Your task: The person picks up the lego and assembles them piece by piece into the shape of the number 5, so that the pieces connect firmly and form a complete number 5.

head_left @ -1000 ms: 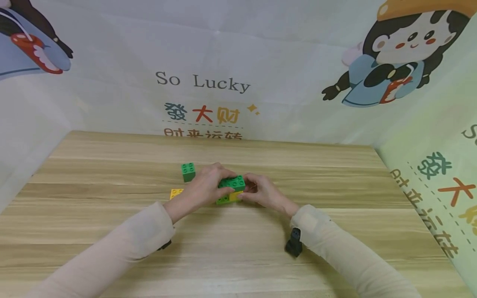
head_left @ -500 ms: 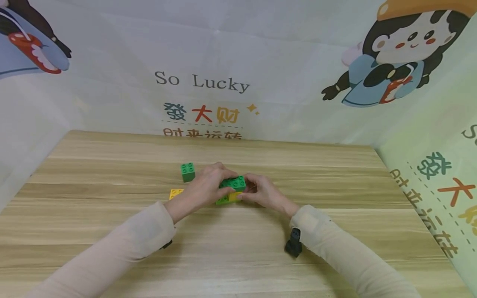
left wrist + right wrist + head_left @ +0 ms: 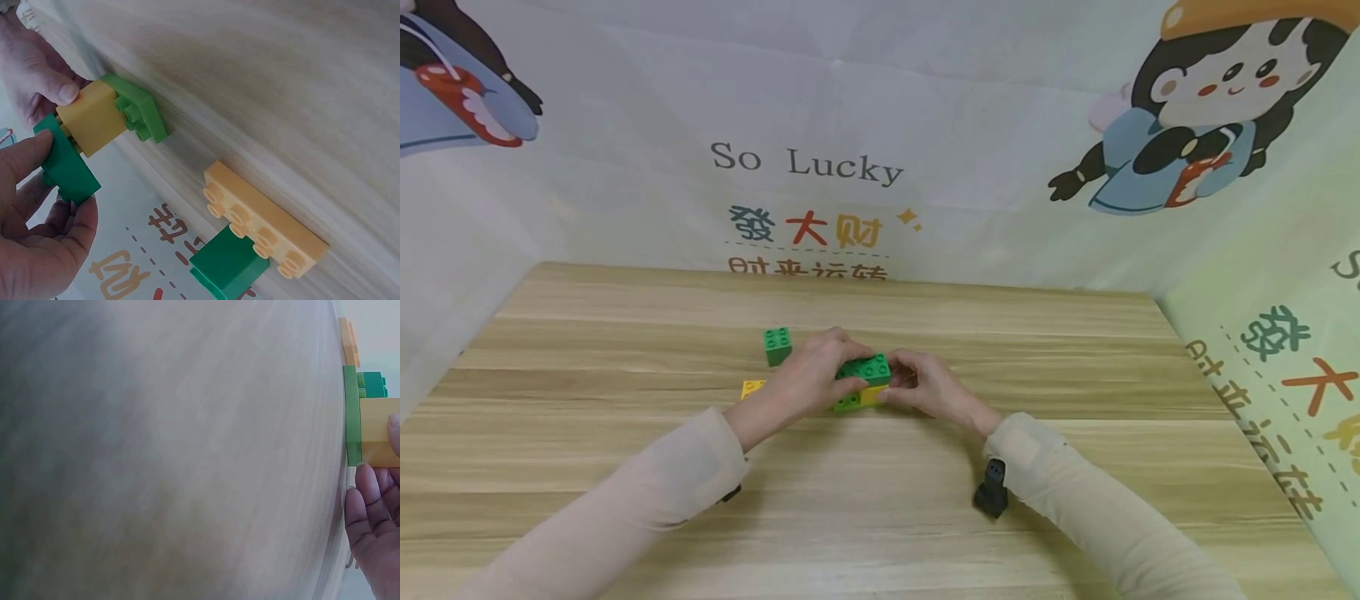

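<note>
My left hand (image 3: 812, 375) grips a long dark green brick (image 3: 871, 369) between thumb and fingers. That brick sits tilted over a yellow brick (image 3: 95, 119), whose studs partly show below it in the left wrist view. The yellow brick stands on one end of a flat light green brick (image 3: 144, 109), leaving several of its studs bare. From the right, my right hand (image 3: 934, 385) pinches the yellow brick, its thumb on the near face. In the right wrist view, fingers (image 3: 365, 494) lie beside the yellow and light green bricks. The left hand hides part of the dark green brick in the head view.
To the left, a smaller green block (image 3: 777, 346) stands on the wooden table (image 3: 865, 517). A long, flat yellow brick (image 3: 265, 219) lies close by, partly hidden by the left forearm in the head view. Printed cloth (image 3: 985, 208) rises behind the table and at its sides.
My left hand and the dark green brick have shifted very slightly left over the last half second. The right hand stays where it was.
</note>
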A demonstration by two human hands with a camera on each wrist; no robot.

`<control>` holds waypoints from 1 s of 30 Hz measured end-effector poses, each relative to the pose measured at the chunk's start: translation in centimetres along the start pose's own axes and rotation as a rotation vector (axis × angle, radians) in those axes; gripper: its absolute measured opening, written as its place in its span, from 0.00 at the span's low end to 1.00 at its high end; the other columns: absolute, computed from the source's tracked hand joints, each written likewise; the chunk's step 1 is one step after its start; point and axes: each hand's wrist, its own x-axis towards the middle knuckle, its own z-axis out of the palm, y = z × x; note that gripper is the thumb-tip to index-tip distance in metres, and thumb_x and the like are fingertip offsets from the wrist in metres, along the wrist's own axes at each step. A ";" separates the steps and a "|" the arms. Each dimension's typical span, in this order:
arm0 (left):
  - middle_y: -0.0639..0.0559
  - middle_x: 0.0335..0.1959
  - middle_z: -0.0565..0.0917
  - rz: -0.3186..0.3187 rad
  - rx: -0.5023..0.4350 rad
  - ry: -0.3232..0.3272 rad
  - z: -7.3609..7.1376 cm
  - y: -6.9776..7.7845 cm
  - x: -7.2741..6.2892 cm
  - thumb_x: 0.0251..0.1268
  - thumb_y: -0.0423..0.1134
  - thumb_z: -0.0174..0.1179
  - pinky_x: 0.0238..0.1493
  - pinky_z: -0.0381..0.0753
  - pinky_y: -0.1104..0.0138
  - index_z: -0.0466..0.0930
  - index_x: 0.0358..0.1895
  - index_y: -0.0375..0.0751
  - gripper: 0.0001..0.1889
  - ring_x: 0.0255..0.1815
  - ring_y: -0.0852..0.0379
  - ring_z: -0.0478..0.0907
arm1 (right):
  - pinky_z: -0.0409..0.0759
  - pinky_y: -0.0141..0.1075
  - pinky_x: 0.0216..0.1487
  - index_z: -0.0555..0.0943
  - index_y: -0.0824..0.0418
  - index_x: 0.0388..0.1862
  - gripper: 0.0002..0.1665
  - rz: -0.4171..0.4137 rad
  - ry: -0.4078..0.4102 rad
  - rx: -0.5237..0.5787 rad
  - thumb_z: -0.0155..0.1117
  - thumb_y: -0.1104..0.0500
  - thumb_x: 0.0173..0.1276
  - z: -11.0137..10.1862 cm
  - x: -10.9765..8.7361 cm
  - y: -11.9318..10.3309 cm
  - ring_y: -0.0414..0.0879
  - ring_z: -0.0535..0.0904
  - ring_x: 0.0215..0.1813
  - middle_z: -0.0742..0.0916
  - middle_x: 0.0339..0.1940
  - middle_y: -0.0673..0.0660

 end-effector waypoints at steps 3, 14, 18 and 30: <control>0.45 0.46 0.80 0.014 0.015 0.005 0.0 -0.1 -0.1 0.57 0.39 0.66 0.46 0.79 0.62 0.79 0.54 0.38 0.20 0.45 0.52 0.77 | 0.80 0.28 0.39 0.77 0.72 0.48 0.19 -0.001 0.003 -0.008 0.67 0.67 0.59 0.0 0.0 -0.1 0.44 0.79 0.38 0.84 0.39 0.63; 0.45 0.45 0.81 0.025 0.029 0.039 0.4 -0.3 -0.3 0.57 0.39 0.66 0.43 0.80 0.63 0.79 0.54 0.39 0.20 0.43 0.53 0.78 | 0.81 0.30 0.38 0.77 0.70 0.48 0.20 -0.077 0.002 0.024 0.68 0.61 0.60 -0.1 -0.1 0.4 0.42 0.79 0.37 0.84 0.38 0.59; 0.45 0.45 0.81 0.041 0.039 0.060 0.7 -0.5 -0.4 0.57 0.39 0.66 0.43 0.81 0.62 0.79 0.54 0.38 0.20 0.43 0.52 0.78 | 0.81 0.31 0.40 0.76 0.72 0.49 0.20 -0.067 0.002 0.017 0.67 0.63 0.60 -0.1 -0.2 -0.1 0.45 0.80 0.39 0.84 0.40 0.62; 0.46 0.43 0.81 0.065 0.065 0.092 1.0 -0.6 -0.6 0.57 0.39 0.67 0.39 0.79 0.63 0.79 0.54 0.38 0.21 0.41 0.54 0.77 | 0.80 0.28 0.40 0.76 0.72 0.49 0.19 -0.005 -0.009 0.003 0.67 0.67 0.59 -0.1 -0.1 -0.2 0.44 0.79 0.38 0.84 0.40 0.64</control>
